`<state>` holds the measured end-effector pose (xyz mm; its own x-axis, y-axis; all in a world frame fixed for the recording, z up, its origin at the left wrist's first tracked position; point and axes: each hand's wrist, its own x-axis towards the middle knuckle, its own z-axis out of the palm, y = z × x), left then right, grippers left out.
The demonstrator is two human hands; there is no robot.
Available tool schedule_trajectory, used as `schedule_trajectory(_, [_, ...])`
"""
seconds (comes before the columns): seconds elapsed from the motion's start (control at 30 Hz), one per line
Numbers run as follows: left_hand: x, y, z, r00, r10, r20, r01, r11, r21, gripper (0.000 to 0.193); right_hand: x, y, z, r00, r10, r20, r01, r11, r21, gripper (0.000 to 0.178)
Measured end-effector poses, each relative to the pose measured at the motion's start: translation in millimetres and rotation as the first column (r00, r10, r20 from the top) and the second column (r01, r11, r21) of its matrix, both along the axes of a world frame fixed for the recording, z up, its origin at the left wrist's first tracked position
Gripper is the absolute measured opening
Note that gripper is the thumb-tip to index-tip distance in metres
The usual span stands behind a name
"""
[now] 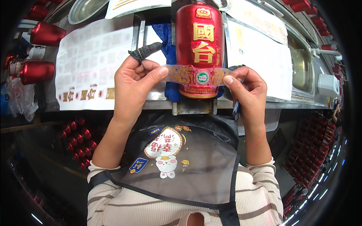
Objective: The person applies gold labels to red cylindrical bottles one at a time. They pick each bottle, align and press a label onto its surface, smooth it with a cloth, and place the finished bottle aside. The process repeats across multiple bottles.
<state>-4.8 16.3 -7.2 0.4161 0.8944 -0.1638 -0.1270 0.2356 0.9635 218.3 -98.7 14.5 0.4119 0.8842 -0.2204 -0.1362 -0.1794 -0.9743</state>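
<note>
A glossy red bottle (185, 45) with gold raised characters lies on a blue cloth (171, 90) over a metal rest, its base toward me. Across its lower part stretches a clear decal strip (202, 77) with gold dragon patterns and a round green-and-white emblem. My left hand (137, 81) pinches the strip's left end between thumb and fingers; a black finger cover sits on its index finger. The strip's right end is pinched in my right hand (247, 86). Below that hand hangs a narrow dark blue piece (236, 110) that I cannot make out fully.
Left is a white sheet (81, 49) of gold decals; right, more pale sheets (260, 67) lie near a metal sink (303, 75). A metal bowl (85, 11) stands at the far left. Red bottles (37, 72) line the left edge; several more stand below on both sides.
</note>
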Motion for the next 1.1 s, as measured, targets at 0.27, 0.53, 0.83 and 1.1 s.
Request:
schedule_trajectory(0.27, [7.1, 0.1, -4.9, 1.0, -0.004, -0.015, 0.003, 1.0, -0.031, 0.023, 0.0, 3.1, -4.1, 1.0, 0.012, -0.014, -0.012, 1.0, -0.011, 0.009])
schedule_trajectory(0.53, [5.9, 3.5, -16.1, 0.98, 0.119, -0.16, -0.064, 0.947, 0.314, 0.039, 15.7, -3.4, -19.8, 0.979, -0.142, 0.145, 0.14, 0.99, 0.024, 0.023])
schedule_trajectory(0.83, [30.1, -4.9, -18.0, 0.97, -0.233, 0.073, 0.22, 0.963, 0.157, 0.074, -3.8, 16.4, -17.5, 0.997, 0.077, -0.012, -0.076, 0.995, 0.058, 0.046])
schedule_trajectory(1.1, [30.5, -4.4, -18.4, 0.97, -0.221, 0.104, 0.209, 0.971, 0.117, 0.072, -5.1, 17.6, -16.2, 0.996, 0.075, -0.047, -0.073, 0.996, 0.052, 0.051])
